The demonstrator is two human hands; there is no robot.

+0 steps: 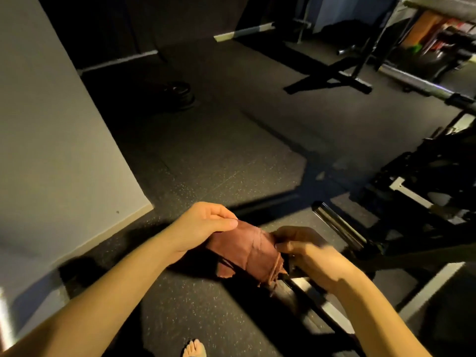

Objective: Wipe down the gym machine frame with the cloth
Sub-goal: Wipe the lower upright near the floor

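Observation:
A reddish-brown cloth, folded with frayed edges, is stretched between both hands low in the head view. My left hand pinches its upper left corner between thumb and fingers. My right hand grips its right edge, fingers curled round it. The cloth hangs just above a dark frame bar of the gym machine, which runs from under the hands toward the bottom of the view. A chrome sleeve of the machine juts out right behind my right hand.
The rest of the black machine frame fills the right side. A grey wall stands at left. Black weight plates lie on the speckled rubber floor. A bench frame and a barbell are far right. A bare foot shows at the bottom.

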